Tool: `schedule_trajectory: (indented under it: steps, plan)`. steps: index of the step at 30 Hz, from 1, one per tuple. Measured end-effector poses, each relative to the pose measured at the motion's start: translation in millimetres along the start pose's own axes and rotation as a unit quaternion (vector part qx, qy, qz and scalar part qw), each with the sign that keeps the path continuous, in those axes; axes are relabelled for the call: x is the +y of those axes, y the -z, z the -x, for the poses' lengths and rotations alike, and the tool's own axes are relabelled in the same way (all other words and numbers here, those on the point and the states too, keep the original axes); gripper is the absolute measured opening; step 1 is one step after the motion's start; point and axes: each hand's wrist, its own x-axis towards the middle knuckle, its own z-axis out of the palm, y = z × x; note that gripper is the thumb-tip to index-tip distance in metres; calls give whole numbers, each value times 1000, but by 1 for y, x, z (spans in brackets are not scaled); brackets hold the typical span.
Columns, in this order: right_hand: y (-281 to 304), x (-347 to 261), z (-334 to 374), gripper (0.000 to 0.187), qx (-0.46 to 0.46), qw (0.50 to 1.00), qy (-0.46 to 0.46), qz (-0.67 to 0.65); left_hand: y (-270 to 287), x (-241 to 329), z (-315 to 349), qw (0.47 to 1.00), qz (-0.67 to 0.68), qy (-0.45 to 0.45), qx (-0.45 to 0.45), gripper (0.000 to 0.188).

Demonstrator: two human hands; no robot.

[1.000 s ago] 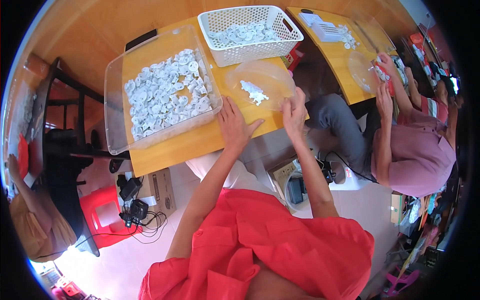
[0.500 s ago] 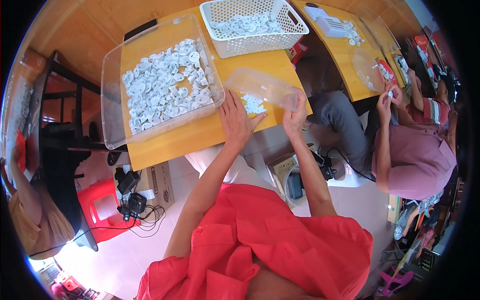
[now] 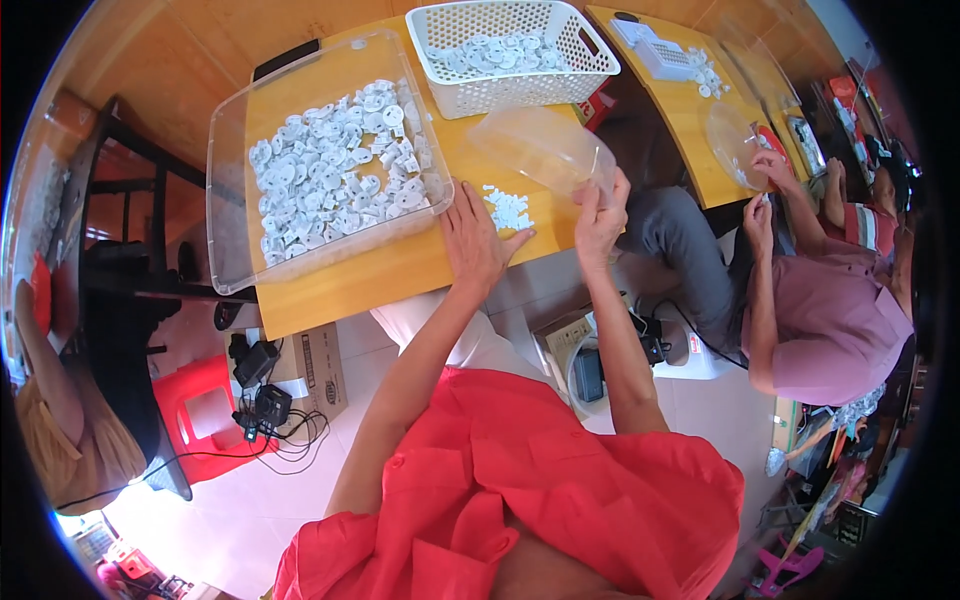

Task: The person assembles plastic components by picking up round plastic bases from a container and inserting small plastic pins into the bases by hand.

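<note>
My right hand point(image 3: 601, 228) grips one end of a clear plastic container point(image 3: 540, 143), which it holds tilted above the table. Below that container a small heap of white plastic pieces point(image 3: 509, 209) lies on the wood. With fingers stretched out and thumb spread, my left hand point(image 3: 474, 242) rests between this heap and the near right corner of a big clear plastic bin point(image 3: 224, 235); it holds nothing. Many round white plastic parts point(image 3: 330, 165) fill the bin.
Behind the container stands a white perforated basket point(image 3: 510, 95) of white parts on the yellow table point(image 3: 330, 300). A person in a mauve shirt point(image 3: 830, 310) works at another table to the right. Below left are a red stool point(image 3: 190, 415) and cables point(image 3: 300, 440).
My right hand has shifted slightly right and turned the clear container, so its open side shows differently. My left hand stays put. The neighbour's hands have moved apart.
</note>
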Motion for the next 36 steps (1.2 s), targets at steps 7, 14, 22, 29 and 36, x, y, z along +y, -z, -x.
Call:
schedule_trajectory:
  steps: [7, 14, 22, 29, 36]
  plan:
    - [-4, -5, -32, 31, -34, 996, -47, -61, 4, -13, 5, 998, 47, -45, -1, 103]
    - [-2, -24, -43, 31, -36, 956, -182, -227, 41, -43, 50, 985, 124, -117, -18, 93]
    - [-49, -88, -121, 33, -131, 957, -150, -210, 57, -72, 59, 985, 83, -129, -78, 79]
    - [-191, -131, -206, 29, -165, 975, -125, -85, 61, -71, 53, 984, 22, -160, -80, 77]
    - [-301, -121, -229, 18, -293, 943, -132, 85, 61, -72, 51, 985, 13, -140, -100, 76]
